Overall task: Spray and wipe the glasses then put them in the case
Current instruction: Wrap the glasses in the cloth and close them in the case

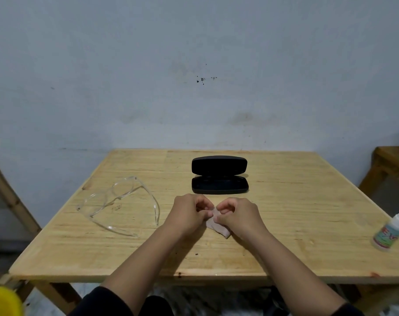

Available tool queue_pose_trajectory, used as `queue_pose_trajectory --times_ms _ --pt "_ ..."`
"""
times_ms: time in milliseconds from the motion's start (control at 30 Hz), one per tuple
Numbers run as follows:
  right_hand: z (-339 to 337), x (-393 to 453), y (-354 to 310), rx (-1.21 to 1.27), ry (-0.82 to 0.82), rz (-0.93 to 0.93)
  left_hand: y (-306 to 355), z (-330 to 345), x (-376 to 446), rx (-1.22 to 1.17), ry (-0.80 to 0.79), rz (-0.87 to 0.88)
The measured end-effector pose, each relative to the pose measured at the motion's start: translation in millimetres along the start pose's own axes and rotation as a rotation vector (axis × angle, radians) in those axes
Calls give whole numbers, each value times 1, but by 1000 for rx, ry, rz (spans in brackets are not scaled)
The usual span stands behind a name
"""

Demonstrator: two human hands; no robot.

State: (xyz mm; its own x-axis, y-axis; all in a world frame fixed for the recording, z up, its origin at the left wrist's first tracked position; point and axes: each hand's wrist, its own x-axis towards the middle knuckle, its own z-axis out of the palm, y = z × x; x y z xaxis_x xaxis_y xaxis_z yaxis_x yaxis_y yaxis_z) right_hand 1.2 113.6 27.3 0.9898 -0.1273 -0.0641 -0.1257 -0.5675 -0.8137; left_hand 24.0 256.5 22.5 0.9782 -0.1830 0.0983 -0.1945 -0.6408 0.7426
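Note:
Clear-framed glasses [118,201] lie on the left part of the wooden table [296,201], arms unfolded toward me. A black glasses case [219,184] stands open at the table's middle back, lid raised, nothing inside. A small pinkish wiping cloth [218,228] rests on the table in front of the case. My left hand [189,213] and my right hand [238,216] meet over the cloth, both pinching its upper edge with fingertips. A white spray bottle [391,231] with a colourful label stands at the table's right edge, away from both hands.
A grey wall rises right behind the table. A wooden stool or side table [392,163] stands at the far right, a wooden frame [9,197] at the left. A yellow object [2,302] shows in the bottom left corner below the table.

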Motion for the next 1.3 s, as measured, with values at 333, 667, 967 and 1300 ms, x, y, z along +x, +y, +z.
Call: queue_pose_trajectory --times_ms 333,667,967,1300 --pt "4 4 6 -61 29 -58 -4 2 -1 53 -72 42" --pt "-4 4 3 205 3 12 5 0 -4 -8 101 95" --pt "-23 6 -15 564 -13 -76 16 -15 3 -298 185 128" --pt "-34 10 -18 642 22 -83 27 -27 6 -483 220 120"
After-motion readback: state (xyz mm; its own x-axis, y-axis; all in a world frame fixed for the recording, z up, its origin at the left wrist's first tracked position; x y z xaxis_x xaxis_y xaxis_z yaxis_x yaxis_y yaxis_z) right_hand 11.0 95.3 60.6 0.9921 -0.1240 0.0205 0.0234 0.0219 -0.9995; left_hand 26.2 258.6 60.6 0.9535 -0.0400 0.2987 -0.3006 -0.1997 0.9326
